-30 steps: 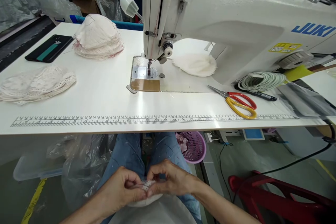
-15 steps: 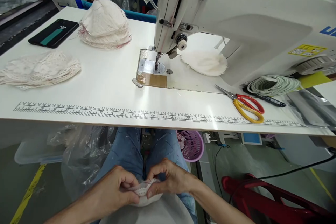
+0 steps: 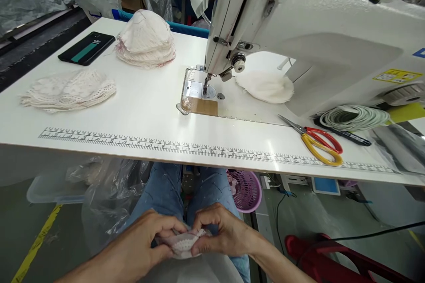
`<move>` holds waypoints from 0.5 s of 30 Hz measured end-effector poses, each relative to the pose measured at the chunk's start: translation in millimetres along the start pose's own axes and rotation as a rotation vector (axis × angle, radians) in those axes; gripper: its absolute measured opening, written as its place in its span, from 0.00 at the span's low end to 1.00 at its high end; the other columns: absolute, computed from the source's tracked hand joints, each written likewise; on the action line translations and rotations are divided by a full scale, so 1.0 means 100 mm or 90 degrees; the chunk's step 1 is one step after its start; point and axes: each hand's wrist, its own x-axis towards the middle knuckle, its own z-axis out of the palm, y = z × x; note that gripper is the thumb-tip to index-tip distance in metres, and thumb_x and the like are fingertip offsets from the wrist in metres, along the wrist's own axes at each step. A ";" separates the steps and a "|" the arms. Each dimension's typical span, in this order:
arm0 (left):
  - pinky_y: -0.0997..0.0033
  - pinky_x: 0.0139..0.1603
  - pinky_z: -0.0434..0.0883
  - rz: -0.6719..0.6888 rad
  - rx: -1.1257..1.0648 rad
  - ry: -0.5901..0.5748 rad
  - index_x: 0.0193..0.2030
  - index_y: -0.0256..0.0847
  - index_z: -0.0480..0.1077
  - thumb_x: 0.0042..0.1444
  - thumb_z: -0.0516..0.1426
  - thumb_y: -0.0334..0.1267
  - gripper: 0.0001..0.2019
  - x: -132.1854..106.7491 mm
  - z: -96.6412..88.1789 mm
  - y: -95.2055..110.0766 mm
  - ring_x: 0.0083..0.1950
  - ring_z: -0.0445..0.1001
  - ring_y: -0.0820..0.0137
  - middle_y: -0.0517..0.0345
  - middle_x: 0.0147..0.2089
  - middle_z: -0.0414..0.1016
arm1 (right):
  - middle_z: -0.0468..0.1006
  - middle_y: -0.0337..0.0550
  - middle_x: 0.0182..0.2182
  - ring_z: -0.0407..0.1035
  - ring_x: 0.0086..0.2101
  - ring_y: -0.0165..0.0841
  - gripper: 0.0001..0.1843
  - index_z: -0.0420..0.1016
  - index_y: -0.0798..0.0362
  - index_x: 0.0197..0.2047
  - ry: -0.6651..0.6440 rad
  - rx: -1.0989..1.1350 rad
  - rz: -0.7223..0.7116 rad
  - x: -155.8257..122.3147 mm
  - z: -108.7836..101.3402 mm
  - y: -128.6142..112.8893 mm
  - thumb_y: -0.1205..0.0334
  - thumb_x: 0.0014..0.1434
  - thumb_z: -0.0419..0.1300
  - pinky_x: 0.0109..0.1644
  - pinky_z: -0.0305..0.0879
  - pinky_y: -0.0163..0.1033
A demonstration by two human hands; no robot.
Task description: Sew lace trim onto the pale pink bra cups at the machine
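Little has moved: below the table [image 3: 142, 110], over the lap, left hand [image 3: 144, 239] and right hand [image 3: 226, 232] still meet, fingers pinched on a lace piece [image 3: 183, 245], seemingly to line up its edges.

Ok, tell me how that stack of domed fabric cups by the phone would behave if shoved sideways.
The stack of cups looks light, being thin fabric, so it should slide easily on the smooth table. Its layers sit loosely nested, so upper ones may shift off. Probably soft, easily dented.
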 end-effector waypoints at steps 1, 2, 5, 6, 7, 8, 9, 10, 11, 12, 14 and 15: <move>0.72 0.42 0.61 0.007 0.003 0.004 0.40 0.50 0.76 0.47 0.54 0.33 0.14 0.00 -0.01 0.00 0.44 0.69 0.62 0.62 0.39 0.76 | 0.69 0.38 0.22 0.59 0.23 0.25 0.21 0.76 0.60 0.30 0.003 -0.002 0.007 0.00 0.00 0.00 0.47 0.50 0.64 0.26 0.54 0.30; 0.74 0.40 0.61 0.020 0.004 0.004 0.38 0.48 0.76 0.47 0.55 0.34 0.12 0.01 -0.01 -0.01 0.42 0.69 0.63 0.61 0.37 0.74 | 0.69 0.38 0.22 0.59 0.23 0.25 0.21 0.76 0.60 0.30 0.005 -0.003 0.015 0.00 0.00 0.01 0.46 0.50 0.64 0.26 0.55 0.30; 0.77 0.32 0.59 0.070 -0.021 -0.009 0.32 0.43 0.76 0.44 0.59 0.35 0.07 0.05 -0.01 -0.06 0.34 0.66 0.69 0.64 0.31 0.68 | 0.69 0.38 0.23 0.59 0.23 0.25 0.21 0.76 0.59 0.30 0.002 -0.004 0.028 0.00 0.00 0.03 0.45 0.50 0.64 0.27 0.55 0.30; 0.78 0.31 0.57 0.083 -0.035 -0.013 0.31 0.42 0.76 0.43 0.60 0.35 0.07 0.06 0.00 -0.08 0.32 0.64 0.71 0.65 0.29 0.66 | 0.70 0.38 0.23 0.59 0.23 0.25 0.21 0.76 0.59 0.30 0.001 -0.004 0.030 0.00 0.00 0.03 0.45 0.50 0.64 0.27 0.55 0.30; 0.78 0.30 0.56 0.093 -0.048 -0.015 0.30 0.42 0.77 0.42 0.61 0.36 0.06 0.08 0.01 -0.10 0.31 0.62 0.73 0.65 0.29 0.64 | 0.70 0.38 0.23 0.60 0.23 0.25 0.21 0.76 0.59 0.30 0.001 -0.004 0.030 0.00 0.01 0.03 0.46 0.50 0.64 0.27 0.55 0.30; 0.78 0.30 0.56 0.102 -0.057 -0.012 0.29 0.41 0.77 0.42 0.62 0.36 0.05 0.10 0.03 -0.12 0.30 0.61 0.74 0.66 0.28 0.63 | 0.70 0.39 0.23 0.59 0.23 0.25 0.21 0.76 0.59 0.30 0.002 -0.006 0.030 0.00 0.01 0.03 0.46 0.50 0.64 0.27 0.55 0.30; 0.77 0.29 0.55 0.111 -0.066 -0.011 0.28 0.40 0.77 0.42 0.62 0.37 0.05 0.12 0.04 -0.14 0.29 0.60 0.74 0.66 0.27 0.62 | 0.70 0.39 0.23 0.59 0.23 0.26 0.22 0.76 0.59 0.30 0.003 -0.009 0.030 0.00 0.01 0.03 0.45 0.50 0.64 0.27 0.55 0.30; 0.77 0.29 0.55 0.120 -0.074 -0.007 0.27 0.40 0.77 0.43 0.62 0.38 0.05 0.14 0.05 -0.16 0.29 0.60 0.74 0.66 0.27 0.62 | 0.70 0.39 0.23 0.59 0.23 0.26 0.22 0.76 0.59 0.30 0.004 -0.012 0.031 0.00 0.01 0.03 0.45 0.50 0.64 0.27 0.55 0.30; 0.77 0.29 0.55 0.128 -0.081 -0.004 0.26 0.39 0.77 0.44 0.62 0.38 0.05 0.15 0.06 -0.18 0.29 0.60 0.74 0.65 0.27 0.62 | 0.70 0.38 0.24 0.59 0.24 0.26 0.22 0.76 0.59 0.30 0.002 -0.016 0.031 0.00 0.01 0.03 0.45 0.50 0.64 0.27 0.55 0.30; 0.77 0.29 0.55 0.134 -0.086 -0.001 0.25 0.39 0.77 0.45 0.62 0.39 0.06 0.16 0.06 -0.20 0.29 0.61 0.74 0.65 0.27 0.62 | 0.69 0.38 0.24 0.59 0.24 0.26 0.22 0.75 0.59 0.31 0.001 -0.019 0.029 0.00 0.01 0.03 0.45 0.50 0.64 0.27 0.55 0.30; 0.77 0.31 0.57 0.136 -0.088 0.007 0.25 0.40 0.78 0.45 0.62 0.38 0.05 0.18 0.05 -0.24 0.31 0.63 0.73 0.64 0.27 0.63 | 0.68 0.38 0.24 0.59 0.24 0.26 0.22 0.75 0.59 0.31 0.001 -0.020 0.026 0.00 0.01 0.03 0.44 0.50 0.64 0.27 0.54 0.30; 0.77 0.32 0.58 0.134 -0.091 0.009 0.25 0.41 0.79 0.45 0.62 0.38 0.05 0.18 0.05 -0.25 0.32 0.64 0.73 0.64 0.28 0.64 | 0.68 0.38 0.23 0.59 0.24 0.26 0.22 0.75 0.59 0.30 0.000 -0.015 0.027 0.01 0.02 0.02 0.45 0.50 0.64 0.27 0.54 0.30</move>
